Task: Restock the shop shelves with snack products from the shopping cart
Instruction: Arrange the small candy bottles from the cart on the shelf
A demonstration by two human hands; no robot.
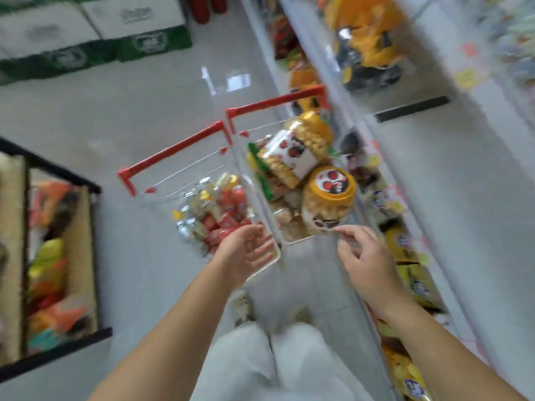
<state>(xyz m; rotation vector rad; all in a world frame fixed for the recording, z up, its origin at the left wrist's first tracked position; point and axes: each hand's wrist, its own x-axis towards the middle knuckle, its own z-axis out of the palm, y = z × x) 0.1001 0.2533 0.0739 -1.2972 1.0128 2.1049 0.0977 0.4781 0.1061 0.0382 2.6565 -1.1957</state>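
Two small wire shopping carts with red handles stand on the floor ahead of me. The right cart (301,240) holds two clear cookie jars with yellow lids, one upright (328,199) and one lying on its side (295,153), over more snack packs. The left cart (173,160) holds small red and silver wrapped snacks (215,211). My left hand (246,254) is open, palm up, over the near edge of the left cart. My right hand (366,260) has relaxed fingers and reaches toward the upright jar, its fingertips just short of it. The frame is blurred.
White shop shelves (405,180) run along the right, stocked with yellow and dark snack bags. A black-framed display bin (55,256) of colourful packs stands at the left. Green and white cartons (95,33) are stacked at the back left. My legs are below.
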